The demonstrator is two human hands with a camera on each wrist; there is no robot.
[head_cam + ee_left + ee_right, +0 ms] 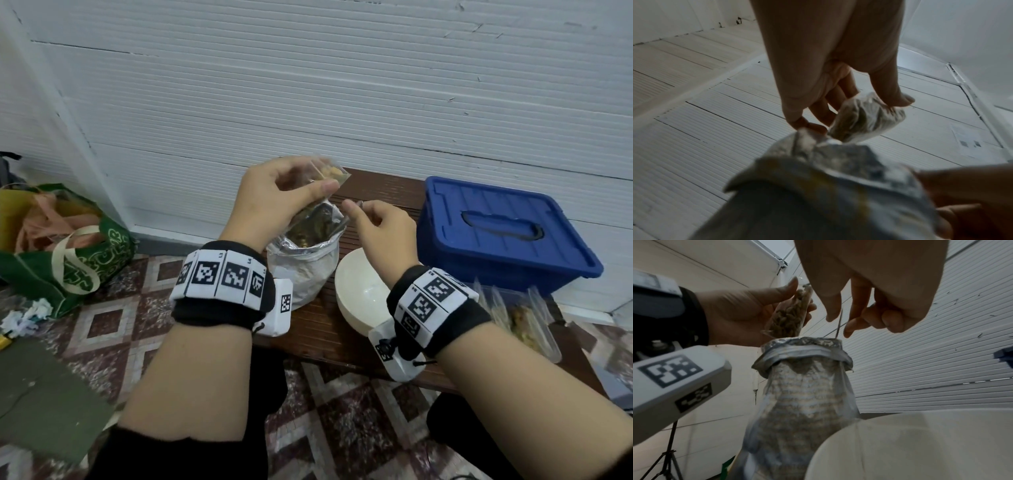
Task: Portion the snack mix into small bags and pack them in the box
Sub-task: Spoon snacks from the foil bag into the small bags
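Pinching a small clear bag [323,178] between thumb and fingers, the left hand [274,202] holds it tilted above the open mouth of the big foil pouch [305,263], which stands on the dark wooden bench [376,192]. From the right wrist view the small bag looks well filled with brown snack pieces. The right hand [380,226] has its fingers curled, thumb and forefinger nipping a thin metal handle [839,324] that reaches down to the pouch mouth; probably a spoon, though its bowl is hidden.

A white bowl [359,291] sits just beside the pouch, under the right wrist. More clear bags holding mix [524,318] lie on the bench near the closed blue box [507,233].

My guess is the small bag will be light, soft and slippery, its contents shifting and ready to spill from any open edge. Taking it by the top strip, mouth upward, seems safest. Squeezing the belly could crush the pieces. Before packing, the lid of that box must come off.
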